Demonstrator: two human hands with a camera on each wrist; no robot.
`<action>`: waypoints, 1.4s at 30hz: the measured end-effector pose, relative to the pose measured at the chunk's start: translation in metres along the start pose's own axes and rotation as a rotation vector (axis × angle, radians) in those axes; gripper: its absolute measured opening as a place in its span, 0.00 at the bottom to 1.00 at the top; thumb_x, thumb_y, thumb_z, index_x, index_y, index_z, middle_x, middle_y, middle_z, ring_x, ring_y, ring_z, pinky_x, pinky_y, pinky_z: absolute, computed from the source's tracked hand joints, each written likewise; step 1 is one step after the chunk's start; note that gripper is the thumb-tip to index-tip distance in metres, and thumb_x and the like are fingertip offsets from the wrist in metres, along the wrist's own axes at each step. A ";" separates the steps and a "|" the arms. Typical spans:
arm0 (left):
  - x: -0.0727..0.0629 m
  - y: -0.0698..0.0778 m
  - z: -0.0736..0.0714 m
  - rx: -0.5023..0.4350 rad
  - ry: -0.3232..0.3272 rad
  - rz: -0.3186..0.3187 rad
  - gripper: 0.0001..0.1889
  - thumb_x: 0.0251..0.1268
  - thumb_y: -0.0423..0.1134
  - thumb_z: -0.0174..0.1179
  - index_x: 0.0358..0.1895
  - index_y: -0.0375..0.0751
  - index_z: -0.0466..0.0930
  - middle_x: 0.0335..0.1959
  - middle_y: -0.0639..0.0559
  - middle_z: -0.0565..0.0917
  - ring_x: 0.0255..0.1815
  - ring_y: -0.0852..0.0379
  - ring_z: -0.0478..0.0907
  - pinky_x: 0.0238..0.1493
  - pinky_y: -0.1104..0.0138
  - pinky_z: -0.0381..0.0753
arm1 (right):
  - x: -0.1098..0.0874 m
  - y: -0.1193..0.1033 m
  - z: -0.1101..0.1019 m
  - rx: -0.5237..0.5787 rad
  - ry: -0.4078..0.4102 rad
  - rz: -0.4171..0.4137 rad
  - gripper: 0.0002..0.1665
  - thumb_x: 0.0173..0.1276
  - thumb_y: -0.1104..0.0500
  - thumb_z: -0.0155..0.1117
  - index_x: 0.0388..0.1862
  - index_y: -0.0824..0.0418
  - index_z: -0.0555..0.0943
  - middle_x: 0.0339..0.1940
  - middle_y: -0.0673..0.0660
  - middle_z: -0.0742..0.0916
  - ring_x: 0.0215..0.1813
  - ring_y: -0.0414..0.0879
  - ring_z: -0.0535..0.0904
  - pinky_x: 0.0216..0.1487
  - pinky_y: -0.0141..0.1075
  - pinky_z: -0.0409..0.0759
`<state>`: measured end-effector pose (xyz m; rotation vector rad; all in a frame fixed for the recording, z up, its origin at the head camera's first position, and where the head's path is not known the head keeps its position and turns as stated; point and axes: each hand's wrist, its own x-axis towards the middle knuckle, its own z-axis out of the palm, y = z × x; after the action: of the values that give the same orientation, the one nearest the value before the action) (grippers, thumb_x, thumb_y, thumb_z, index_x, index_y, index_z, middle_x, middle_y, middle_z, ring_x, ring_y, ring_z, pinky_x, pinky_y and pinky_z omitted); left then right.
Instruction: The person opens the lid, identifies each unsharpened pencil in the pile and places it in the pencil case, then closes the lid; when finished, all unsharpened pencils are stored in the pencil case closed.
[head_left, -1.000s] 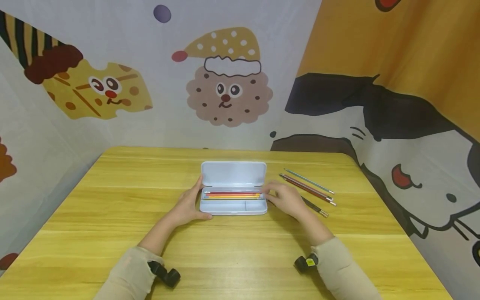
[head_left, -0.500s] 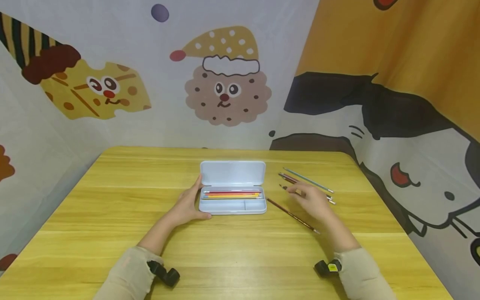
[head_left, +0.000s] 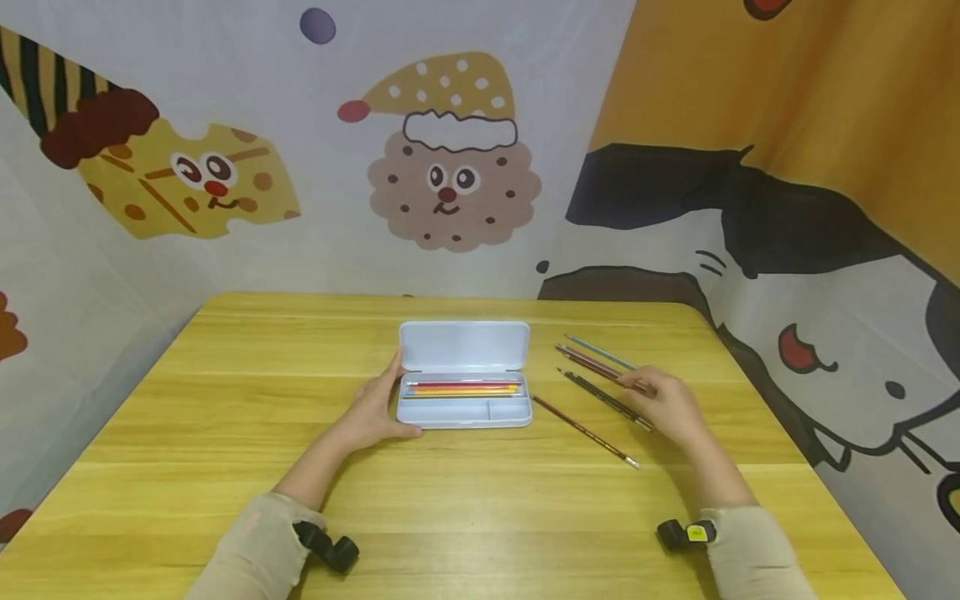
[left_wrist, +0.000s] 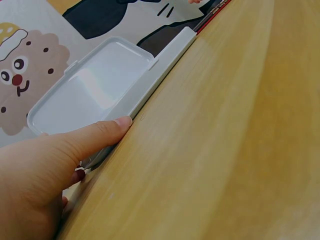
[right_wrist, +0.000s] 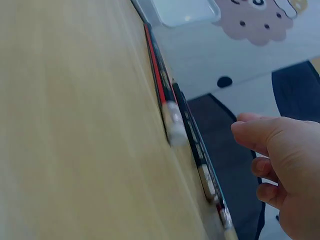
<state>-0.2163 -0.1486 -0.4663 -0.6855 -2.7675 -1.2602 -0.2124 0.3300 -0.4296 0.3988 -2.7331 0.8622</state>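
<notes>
A white pencil case [head_left: 442, 413] stands with its lid [head_left: 465, 346] raised. Red, yellow and dark pencils [head_left: 461, 388] lie in its rear compartment. My left hand [head_left: 373, 412] grips the case's left end, the thumb [left_wrist: 107, 132] along the front wall and the other fingers partly hidden behind. My right hand [head_left: 667, 408] is over the eraser ends of brownish-red pencils [head_left: 588, 362] on the table; in the right wrist view its thumb and fingers are loosely bent with nothing between them. Dark pencils [head_left: 603, 401] lie just left of that hand.
Right of the case, a dark red pencil [head_left: 585, 430] with a white eraser lies slanted. A blue pencil [head_left: 598, 350] lies farthest back, its end behind the right hand. The wooden table [head_left: 465, 517] meets a cartoon-printed cloth [head_left: 300, 267] at its far edge.
My right hand has moved right, from the case's right end to the loose pencils. The slanted dark red pencil has come into sight. My left hand has stayed on the case.
</notes>
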 end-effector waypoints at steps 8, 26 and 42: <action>0.000 -0.001 0.000 0.004 -0.001 0.005 0.71 0.36 0.50 0.80 0.77 0.45 0.29 0.71 0.43 0.63 0.71 0.39 0.54 0.68 0.42 0.45 | -0.004 0.023 -0.008 -0.046 0.016 0.037 0.11 0.65 0.63 0.66 0.46 0.58 0.84 0.41 0.55 0.85 0.28 0.46 0.69 0.22 0.35 0.69; -0.002 0.003 -0.001 -0.008 -0.004 -0.007 0.71 0.37 0.49 0.80 0.77 0.46 0.29 0.71 0.43 0.63 0.71 0.39 0.53 0.68 0.42 0.43 | 0.005 0.050 -0.022 -0.074 -0.078 0.119 0.10 0.65 0.62 0.66 0.45 0.58 0.85 0.48 0.61 0.85 0.37 0.50 0.74 0.35 0.41 0.72; -0.001 0.000 0.001 -0.010 0.001 -0.012 0.72 0.36 0.50 0.80 0.77 0.45 0.29 0.70 0.43 0.64 0.71 0.39 0.54 0.68 0.42 0.43 | 0.013 0.048 -0.025 -0.097 -0.195 0.139 0.11 0.62 0.63 0.67 0.44 0.59 0.86 0.41 0.59 0.86 0.34 0.47 0.76 0.35 0.43 0.73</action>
<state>-0.2149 -0.1486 -0.4667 -0.6699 -2.7703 -1.2774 -0.2361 0.3802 -0.4303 0.2909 -2.9983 0.7560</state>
